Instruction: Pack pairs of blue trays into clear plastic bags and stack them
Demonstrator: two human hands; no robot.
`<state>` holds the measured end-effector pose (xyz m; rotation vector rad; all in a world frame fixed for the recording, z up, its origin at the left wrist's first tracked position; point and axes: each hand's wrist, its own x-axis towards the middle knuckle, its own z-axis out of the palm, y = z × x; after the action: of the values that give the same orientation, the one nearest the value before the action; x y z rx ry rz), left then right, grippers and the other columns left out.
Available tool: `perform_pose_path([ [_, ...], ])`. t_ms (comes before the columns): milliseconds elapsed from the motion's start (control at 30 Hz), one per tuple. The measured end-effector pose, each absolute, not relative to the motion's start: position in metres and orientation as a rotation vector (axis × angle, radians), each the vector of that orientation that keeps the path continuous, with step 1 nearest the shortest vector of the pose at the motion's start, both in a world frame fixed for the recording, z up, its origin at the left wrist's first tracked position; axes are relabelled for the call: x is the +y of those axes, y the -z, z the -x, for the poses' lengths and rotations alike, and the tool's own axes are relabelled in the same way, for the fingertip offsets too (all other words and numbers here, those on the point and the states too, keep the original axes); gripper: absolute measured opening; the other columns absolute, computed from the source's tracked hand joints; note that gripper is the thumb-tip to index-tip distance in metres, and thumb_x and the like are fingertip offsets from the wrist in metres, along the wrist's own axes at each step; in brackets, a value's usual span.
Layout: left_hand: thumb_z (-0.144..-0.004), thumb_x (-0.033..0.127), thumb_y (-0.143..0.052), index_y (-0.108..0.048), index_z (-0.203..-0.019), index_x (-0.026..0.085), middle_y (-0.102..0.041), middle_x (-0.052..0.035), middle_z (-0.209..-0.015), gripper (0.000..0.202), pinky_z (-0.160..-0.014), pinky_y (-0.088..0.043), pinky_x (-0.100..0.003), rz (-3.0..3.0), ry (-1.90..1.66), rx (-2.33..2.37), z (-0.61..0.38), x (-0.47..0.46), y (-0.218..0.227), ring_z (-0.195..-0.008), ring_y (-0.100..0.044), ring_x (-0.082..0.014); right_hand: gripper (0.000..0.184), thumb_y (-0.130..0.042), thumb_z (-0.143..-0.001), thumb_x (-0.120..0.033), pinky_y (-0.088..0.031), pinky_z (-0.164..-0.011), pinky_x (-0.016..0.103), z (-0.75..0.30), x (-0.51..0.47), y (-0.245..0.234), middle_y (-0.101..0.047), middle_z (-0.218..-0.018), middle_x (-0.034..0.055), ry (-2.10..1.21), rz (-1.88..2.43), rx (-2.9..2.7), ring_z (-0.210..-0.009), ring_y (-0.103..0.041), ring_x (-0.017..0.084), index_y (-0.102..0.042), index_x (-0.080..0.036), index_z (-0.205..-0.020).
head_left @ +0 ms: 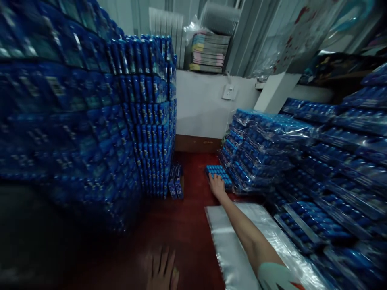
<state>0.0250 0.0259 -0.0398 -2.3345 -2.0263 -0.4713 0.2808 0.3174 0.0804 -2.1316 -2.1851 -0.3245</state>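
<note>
Fingers of the right hand (218, 187), parted, were laid on the blue pack (215, 169) near the far edge of the red surface (193, 225); grip could not be told. The left hand (162, 276) was spread, seemingly empty. By a sideways knock, the wrapped stack (256, 149) could be toppled.

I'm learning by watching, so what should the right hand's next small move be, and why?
Probably closing its fingers around the low blue pack: the right hand is at its near side, while the left hand is well away, fingers spread.
</note>
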Motion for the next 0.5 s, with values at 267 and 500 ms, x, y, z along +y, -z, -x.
perform_pose_path([
  [267, -0.094, 0.032, -0.031, -0.029, -0.141, 0.028, -0.040, -0.0035, -0.144, 0.047, -0.103, -0.033, -0.051, 2.358, 0.488, -1.901, -0.021, 0.019, 0.033, -0.132, -0.035, -0.0280, 0.046, -0.036, -0.091, -0.038, -0.038, -0.092, 0.044, -0.232, 0.271, -0.083, -0.050, -0.126, 0.0163, -0.040, 1.771, -1.956, -0.114, -0.047, 0.028, -0.047, -0.017, -0.131],
  [500, -0.094, 0.034, -0.031, -0.036, -0.138, 0.024, -0.040, -0.0074, -0.144, 0.046, -0.105, -0.030, -0.057, 2.422, 0.516, -1.938, -0.022, 0.014, 0.018, -0.134, -0.031, -0.0299, 0.033, -0.054, -0.081, -0.031, -0.046, -0.075, 0.026, -0.147, 0.266, -0.078, -0.066, -0.099, 0.0101, -0.317, 1.558, -2.062, -0.086, -0.061, 0.018, -0.062, -0.011, -0.106],
])
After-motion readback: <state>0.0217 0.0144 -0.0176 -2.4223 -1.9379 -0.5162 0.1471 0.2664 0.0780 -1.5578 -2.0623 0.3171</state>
